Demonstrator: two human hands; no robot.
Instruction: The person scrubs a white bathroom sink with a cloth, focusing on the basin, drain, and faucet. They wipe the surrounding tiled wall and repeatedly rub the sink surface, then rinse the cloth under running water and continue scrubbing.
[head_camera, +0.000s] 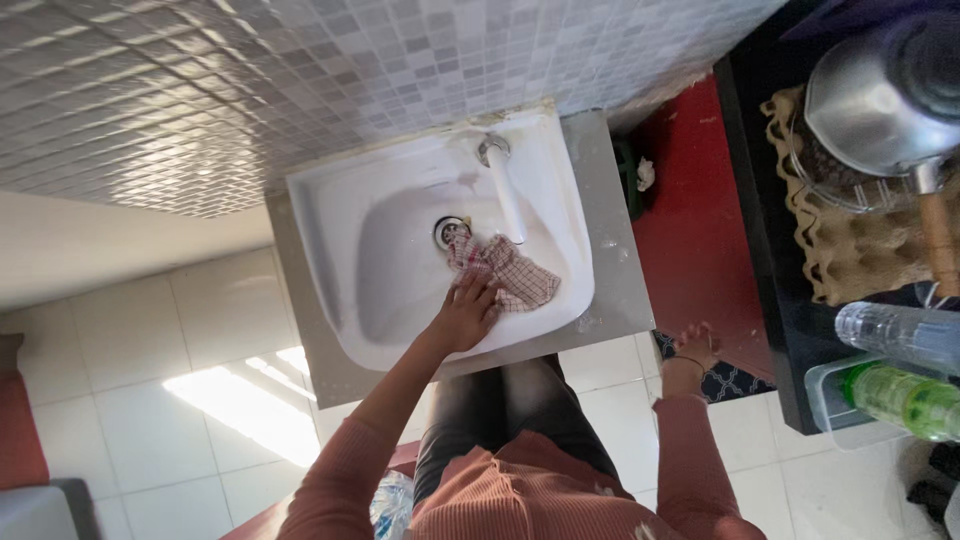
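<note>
Left hand (466, 312) presses crumpled red-white checked cloth (505, 272) in white sink (330, 210).

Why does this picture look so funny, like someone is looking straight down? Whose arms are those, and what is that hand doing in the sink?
The picture comes from a small camera worn on a person's head, so you look down just as they do. The two arms in pink sleeves belong to that person; there is no machine here.

The left hand reaches into a white sink and presses on a red and white checked cloth lying beside the drain, under the tap. The right hand hangs open beside the sink and holds nothing.

On the right is a dark counter with a shiny metal pot, a cardboard egg tray and two plastic bottles.
</note>
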